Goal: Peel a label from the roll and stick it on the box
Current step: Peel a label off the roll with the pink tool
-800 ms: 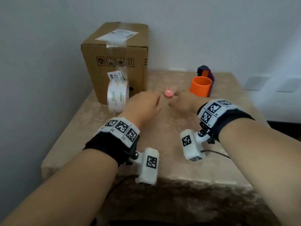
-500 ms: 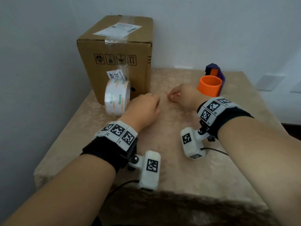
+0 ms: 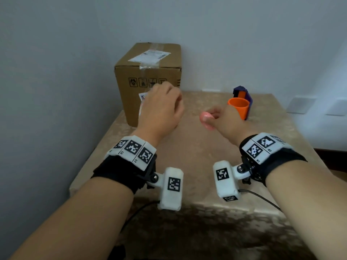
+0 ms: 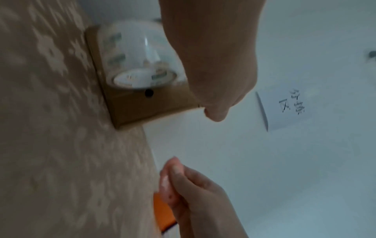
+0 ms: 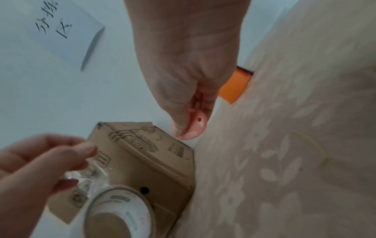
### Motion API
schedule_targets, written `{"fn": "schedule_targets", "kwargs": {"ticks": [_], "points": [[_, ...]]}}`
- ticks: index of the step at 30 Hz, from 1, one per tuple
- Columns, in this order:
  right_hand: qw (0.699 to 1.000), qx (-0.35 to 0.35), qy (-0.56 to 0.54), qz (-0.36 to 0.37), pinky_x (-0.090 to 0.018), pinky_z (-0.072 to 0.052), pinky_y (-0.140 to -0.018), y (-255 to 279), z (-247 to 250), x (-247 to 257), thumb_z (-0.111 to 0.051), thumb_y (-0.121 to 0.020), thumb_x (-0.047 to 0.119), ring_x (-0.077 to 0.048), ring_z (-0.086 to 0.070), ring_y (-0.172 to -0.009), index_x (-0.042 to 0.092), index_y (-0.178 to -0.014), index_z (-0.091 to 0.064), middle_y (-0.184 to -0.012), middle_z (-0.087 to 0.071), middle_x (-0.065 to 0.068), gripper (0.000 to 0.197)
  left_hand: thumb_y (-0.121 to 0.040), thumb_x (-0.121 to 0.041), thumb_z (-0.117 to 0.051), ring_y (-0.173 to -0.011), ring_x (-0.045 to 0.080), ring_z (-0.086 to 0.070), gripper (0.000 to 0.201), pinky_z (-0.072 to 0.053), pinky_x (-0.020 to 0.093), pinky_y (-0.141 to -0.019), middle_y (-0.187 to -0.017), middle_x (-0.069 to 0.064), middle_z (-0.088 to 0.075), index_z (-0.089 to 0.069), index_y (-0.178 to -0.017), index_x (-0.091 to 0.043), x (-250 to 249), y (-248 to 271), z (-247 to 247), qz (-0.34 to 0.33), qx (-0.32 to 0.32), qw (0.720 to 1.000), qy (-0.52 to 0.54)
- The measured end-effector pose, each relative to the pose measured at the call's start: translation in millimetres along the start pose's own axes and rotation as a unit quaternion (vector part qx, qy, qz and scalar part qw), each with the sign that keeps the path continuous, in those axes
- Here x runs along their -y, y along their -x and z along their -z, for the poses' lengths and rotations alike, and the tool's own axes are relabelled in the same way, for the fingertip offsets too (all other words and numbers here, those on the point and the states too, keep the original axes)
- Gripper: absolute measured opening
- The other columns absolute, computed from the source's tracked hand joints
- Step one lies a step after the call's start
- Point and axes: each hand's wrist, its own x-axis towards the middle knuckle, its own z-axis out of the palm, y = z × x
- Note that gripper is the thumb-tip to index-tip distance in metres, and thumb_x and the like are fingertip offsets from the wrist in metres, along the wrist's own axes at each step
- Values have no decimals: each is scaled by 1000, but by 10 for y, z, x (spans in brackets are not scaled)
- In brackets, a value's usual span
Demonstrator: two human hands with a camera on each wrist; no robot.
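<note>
The left hand (image 3: 161, 107) pinches clear liner from the label roll (image 5: 120, 212) against the cardboard box (image 3: 150, 72) at 11 o'clock, while the right hand (image 3: 225, 121) pinches a pink sticker (image 5: 193, 127).

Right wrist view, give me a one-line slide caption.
Right hand pinches a small pink disc while the left hand pulls clear liner from the white label roll beside the brown cardboard box.

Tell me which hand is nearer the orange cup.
Right. The right hand, pinching a small pink object, sits just in front of the orange cup; the left hand is over by the box.
</note>
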Motion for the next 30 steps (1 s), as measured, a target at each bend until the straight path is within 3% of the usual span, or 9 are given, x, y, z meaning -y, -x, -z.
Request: {"fn": "schedule_targets", "kwargs": {"ticks": [4,8,11,14,18,21,26,30], "points": [[996,-5,-77,49,-19,-49,-65,16,-71,384,-62,-89,22,-14,-60,-72,14,-88,-61,-81,-66,-6,9,-84,-26,-52,-111,24,-42,32,-35,33,-95,-122,8,-45,-51,-115,-16,316,40,162,103,-63,993,-2],[993,6,-46,111,-23,-44,-72,-107,-207,723,-60,-90,28,-5,-57,-73,18,-82,-62,-76,-59,9,14,-80,-35,-58,-128,28,-33,64,-28,46,-110,-138,12,-31,-30,-134,-14,662,45,103,245,-68,965,68],[992,25,-65,108,-26,-46,-84,-217,-332,796,-63,-88,30,-8,-58,-86,13,-91,-65,-87,-61,7,17,-75,-43,-63,-135,25,-30,88,-27,48,-113,-147,10,-26,-12,-144,-19,836,-27,7,308,-37,929,201],[990,36,-93,100,-24,-50,-77,-260,-420,776,-63,-88,26,-11,-60,-80,15,-93,-64,-83,-65,3,12,-73,-37,-69,-124,12,-42,83,-35,35,-107,-139,1,-43,-20,-140,-25,867,-99,-4,328,-33,883,333],[983,-15,-154,94,-11,-47,-66,-198,-378,725,-64,-88,20,-1,-57,-73,18,-88,-63,-77,-62,9,2,-68,-44,-69,-124,18,-44,81,-39,39,-105,-135,2,-45,-31,-136,-23,831,-61,26,343,-18,894,289],[977,-30,-190,88,-13,-46,-70,-26,-340,665,-63,-88,20,-1,-58,-73,26,-81,-62,-77,-64,10,10,-69,-46,-68,-127,22,-41,84,-37,43,-106,-136,5,-42,-28,-139,-21,671,49,63,344,-15,903,256],[976,-35,-197,87,-9,-48,-66,290,-215,623,-63,-88,19,4,-59,-67,16,-90,-65,-76,-64,8,4,-72,-43,-66,-124,22,-43,81,-40,43,-104,-134,4,-45,-29,-140,-20,414,256,112,345,-35,904,251],[988,-80,-95,89,-25,-48,-80,393,-65,633,-65,-85,31,-15,-60,-90,22,-89,-65,-101,-63,-6,10,-79,-35,-64,-117,13,-40,66,-36,32,-105,-125,-1,-39,-34,-135,-15,284,395,231,348,-64,902,246]]}}
